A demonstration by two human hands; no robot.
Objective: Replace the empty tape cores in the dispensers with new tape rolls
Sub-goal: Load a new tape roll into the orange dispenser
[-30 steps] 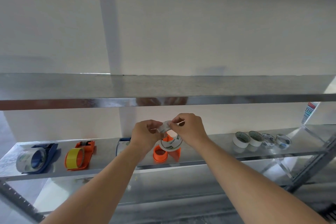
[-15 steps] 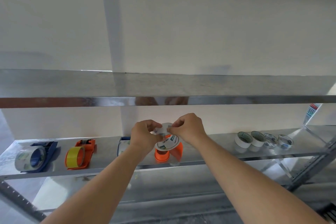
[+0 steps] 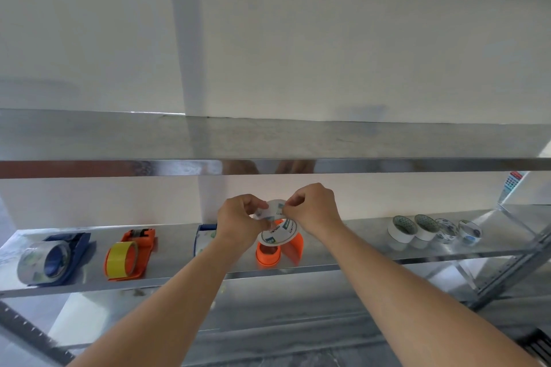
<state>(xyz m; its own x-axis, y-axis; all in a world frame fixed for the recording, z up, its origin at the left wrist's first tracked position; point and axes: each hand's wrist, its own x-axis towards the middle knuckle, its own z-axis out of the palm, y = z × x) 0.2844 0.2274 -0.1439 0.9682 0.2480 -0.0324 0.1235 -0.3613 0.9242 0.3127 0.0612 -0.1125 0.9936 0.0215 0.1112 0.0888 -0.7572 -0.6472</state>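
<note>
New tape roll (image 3: pixel 277 234) is in the air just above the empty orange dispenser (image 3: pixel 268 255) on the middle shelf (image 3: pixel 176 250). My left hand (image 3: pixel 238 220) and right hand (image 3: pixel 313 211) both pinch its top edge, fingers curled. I'm probably picking at the free end, but it's too blurred to confirm. Risks: the end tears or re-sticks, or the roll slips from a thin pinch and knocks the dispenser over. Loaded blue dispenser (image 3: pixel 68 247) is far left, spare rolls (image 3: pixel 401 231) to the right.

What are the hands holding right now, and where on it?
The tape roll, pinched at its top edge: left hand on the left side, right hand on the right.
</note>
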